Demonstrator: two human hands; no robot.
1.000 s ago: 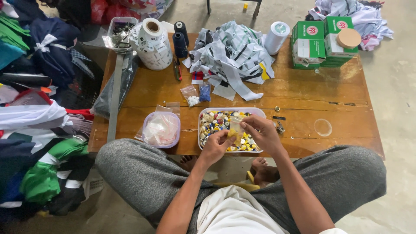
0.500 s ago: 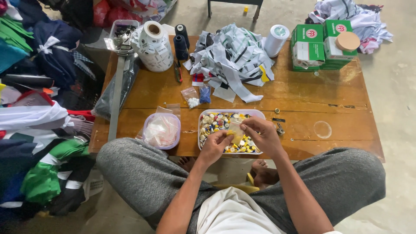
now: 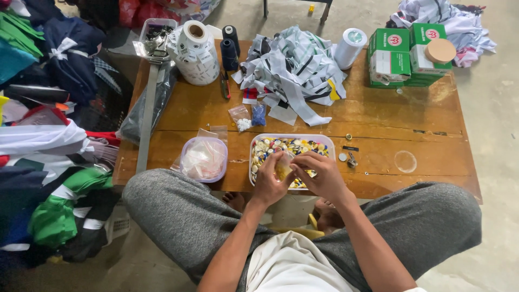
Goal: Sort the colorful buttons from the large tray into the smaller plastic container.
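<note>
Hands, left hand [image 3: 268, 181] and right hand [image 3: 319, 174], both grasp a small bag [image 3: 283, 168] upright over the tray [image 3: 324, 141].

Floor [image 3: 503, 135]: you sit over bare grey concrete, dusty, evenly lit.
Furniture: low wooden table [image 3: 378, 116], brown, worn planks; dark legs of a stool [image 3: 294, 6] beyond its far edge.
Left side: heaped clothing [image 3: 48, 151], green, navy, white, red.
Far right: crumpled cloth pile [image 3: 459, 21] on the floor.
</note>
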